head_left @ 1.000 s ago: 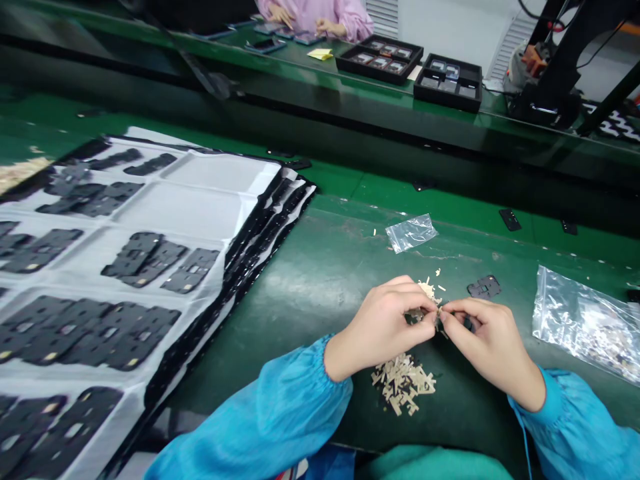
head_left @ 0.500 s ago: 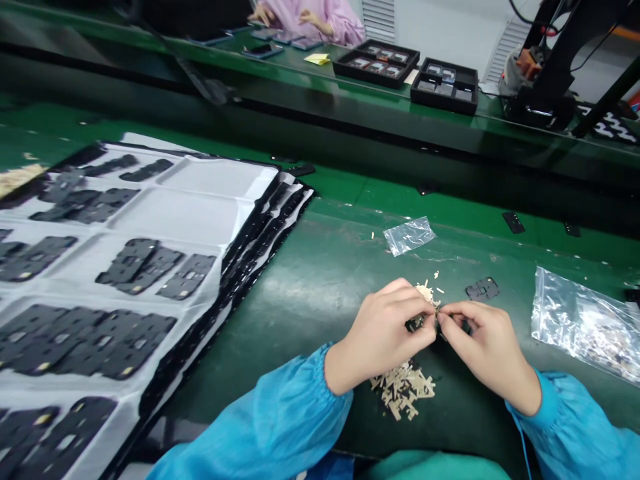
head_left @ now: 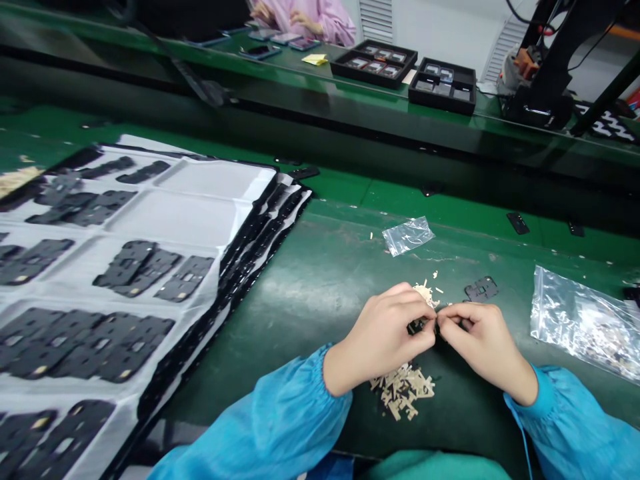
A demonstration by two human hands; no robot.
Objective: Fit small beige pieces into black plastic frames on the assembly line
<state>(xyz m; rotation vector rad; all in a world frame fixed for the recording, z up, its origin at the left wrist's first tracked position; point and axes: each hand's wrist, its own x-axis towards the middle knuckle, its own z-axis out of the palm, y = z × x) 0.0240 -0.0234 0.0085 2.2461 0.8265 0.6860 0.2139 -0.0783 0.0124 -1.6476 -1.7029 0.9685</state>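
Note:
My left hand point(head_left: 393, 327) and my right hand point(head_left: 483, 343) meet fingertip to fingertip over the bench, both closed in a pinch. What they hold is too small and too covered by the fingers to make out. Just below them lies a pile of small beige, T-like and strip-shaped pieces point(head_left: 404, 392). Another heap of thin pale bits point(head_left: 425, 292) shows behind my left fingers. A flat black plastic plate with cut-outs point(head_left: 481, 289) rests on the bench beyond my right hand.
On the left, stacked white-lined trays point(head_left: 195, 200) hold many black plates point(head_left: 145, 340). A small clear bag point(head_left: 409, 235) lies ahead, a larger filled bag point(head_left: 590, 327) to the right. Across the conveyor point(head_left: 340, 187) stand black boxes point(head_left: 374, 63); a person in a pink sleeve point(head_left: 337, 23) works there.
Both hands stay pinched together at the same spot, with only slight finger movement. The black parts on the conveyor have shifted slightly to the right.

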